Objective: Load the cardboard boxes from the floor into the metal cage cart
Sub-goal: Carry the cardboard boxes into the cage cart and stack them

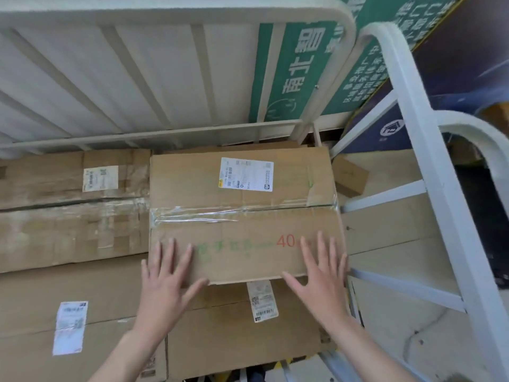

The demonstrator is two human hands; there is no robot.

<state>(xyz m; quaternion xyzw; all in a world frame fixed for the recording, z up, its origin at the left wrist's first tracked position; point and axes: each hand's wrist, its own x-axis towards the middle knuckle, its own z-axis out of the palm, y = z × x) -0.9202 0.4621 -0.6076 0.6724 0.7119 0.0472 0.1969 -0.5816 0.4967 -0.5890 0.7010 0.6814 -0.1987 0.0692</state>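
White steel cage cart [429,150] stacked with cardboard, both hands flat on the top box

Its barred back panel [165,12] and right side frame meet in a corner, and the taped box marked 40 [242,216] lies tucked there on the lower boxes [234,326], probably so two walls square it and stop it sliding. A long box [68,210] lies just beside its left edge. The right edge runs close along the side rails, leaving little room there, while bare cardboard lies in front and to the near left, where another box could go. The left hand [165,279] is spread at the near left corner and the right hand [322,274] is spread beside the 40, fingers straight, gripping nothing, seemingly pushing it home. A shipping label [246,174] sits on the far flap
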